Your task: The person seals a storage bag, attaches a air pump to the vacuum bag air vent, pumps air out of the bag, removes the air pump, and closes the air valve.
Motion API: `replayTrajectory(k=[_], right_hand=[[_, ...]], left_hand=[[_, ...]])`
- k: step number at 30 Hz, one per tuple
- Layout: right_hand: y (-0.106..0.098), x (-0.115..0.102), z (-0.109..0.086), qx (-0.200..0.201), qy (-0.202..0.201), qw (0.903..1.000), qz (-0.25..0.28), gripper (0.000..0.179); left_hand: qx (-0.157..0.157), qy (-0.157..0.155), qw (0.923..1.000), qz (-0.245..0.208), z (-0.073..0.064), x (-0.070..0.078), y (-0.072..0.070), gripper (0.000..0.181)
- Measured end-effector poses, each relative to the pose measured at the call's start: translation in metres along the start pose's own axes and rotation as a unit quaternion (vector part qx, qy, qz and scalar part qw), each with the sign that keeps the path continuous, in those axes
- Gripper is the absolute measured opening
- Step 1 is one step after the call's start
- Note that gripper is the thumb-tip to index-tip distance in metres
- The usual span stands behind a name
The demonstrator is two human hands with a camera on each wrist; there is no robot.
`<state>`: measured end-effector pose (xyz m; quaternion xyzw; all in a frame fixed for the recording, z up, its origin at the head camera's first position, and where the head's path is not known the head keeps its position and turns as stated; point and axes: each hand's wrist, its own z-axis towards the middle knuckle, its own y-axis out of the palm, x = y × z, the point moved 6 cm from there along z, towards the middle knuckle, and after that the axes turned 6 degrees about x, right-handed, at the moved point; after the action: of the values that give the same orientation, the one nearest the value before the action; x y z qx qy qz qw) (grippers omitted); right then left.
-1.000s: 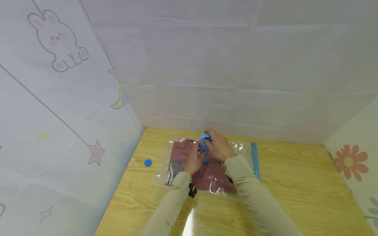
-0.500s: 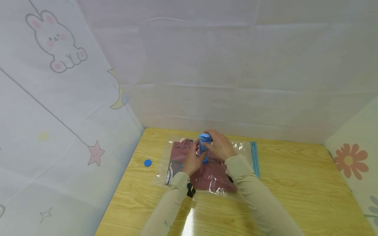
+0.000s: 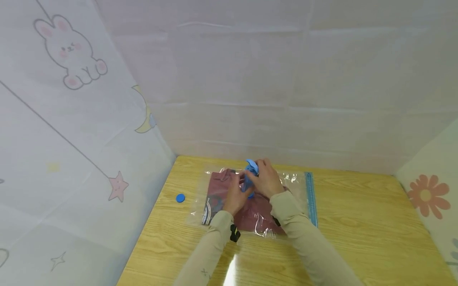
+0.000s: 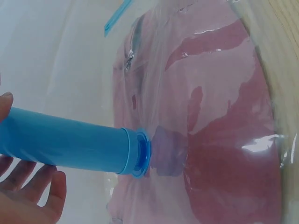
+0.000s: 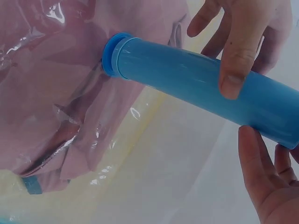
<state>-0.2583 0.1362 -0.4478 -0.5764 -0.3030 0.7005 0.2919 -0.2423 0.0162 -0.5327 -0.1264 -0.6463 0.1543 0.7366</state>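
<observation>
In the head view a blue hand pump (image 3: 252, 165) stands over a clear zip bag (image 3: 196, 206) with a dull red folded garment (image 3: 222, 190) inside. Its round foot (image 4: 141, 154) meets the plastic in the left wrist view. My left hand (image 3: 237, 196) holds the pump's barrel (image 4: 79, 144) from the left, thumb across it in the right wrist view. Higher up, my right hand (image 3: 266, 178) grips the pump near its light blue top, fingers (image 5: 247, 144) against the barrel. That top is out of both wrist views.
A round blue cap (image 3: 180, 198) lies on the wooden table (image 3: 358, 214) to the left of the bag. The blue zip strip (image 3: 311, 194) runs down the bag's right side. Printed cloth walls (image 3: 229, 131) rise behind and at both sides.
The pump's light blue top has shifted a little to the right and is more tilted. My right hand has changed its hold around it. The left hand stays on the barrel.
</observation>
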Motion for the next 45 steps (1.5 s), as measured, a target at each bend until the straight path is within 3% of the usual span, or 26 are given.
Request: replayTrajectory(k=[9,13,20,26,33,38,45], right_hand=[[0.0061,0.0048,-0.0028,-0.020,-0.025,0.9992,0.024,0.054],[0.0064,0.0046,-0.0038,-0.038,-0.040,0.9964,0.064,0.057],[0.0064,0.0020,-0.0031,-0.044,-0.057,0.9884,0.134,0.057],[0.0087,0.0018,-0.0046,-0.062,-0.037,0.9890,0.129,0.053],[0.0087,0.0045,-0.0032,-0.045,-0.026,0.9930,0.106,0.053],[0.0080,0.0043,-0.0034,-0.031,-0.023,0.9954,0.088,0.051],[0.0076,0.0059,-0.0001,0.001,-0.009,0.9984,0.057,0.056]], left_hand=[[0.025,0.014,0.9991,0.032,0.0000,-0.0041,-0.0001,0.051],[0.033,0.019,0.9981,0.048,0.0000,-0.0045,-0.0021,0.048],[0.020,0.031,0.9972,0.065,-0.0003,-0.0035,-0.0029,0.048],[0.006,0.028,0.9975,0.065,-0.0002,-0.0037,-0.0034,0.052],[0.002,0.018,0.9987,0.047,-0.0017,-0.0039,-0.0044,0.059],[0.009,0.003,0.9994,0.035,-0.0023,-0.0038,-0.0047,0.058],[0.033,0.006,0.9993,0.016,0.0006,0.0005,-0.0059,0.058]])
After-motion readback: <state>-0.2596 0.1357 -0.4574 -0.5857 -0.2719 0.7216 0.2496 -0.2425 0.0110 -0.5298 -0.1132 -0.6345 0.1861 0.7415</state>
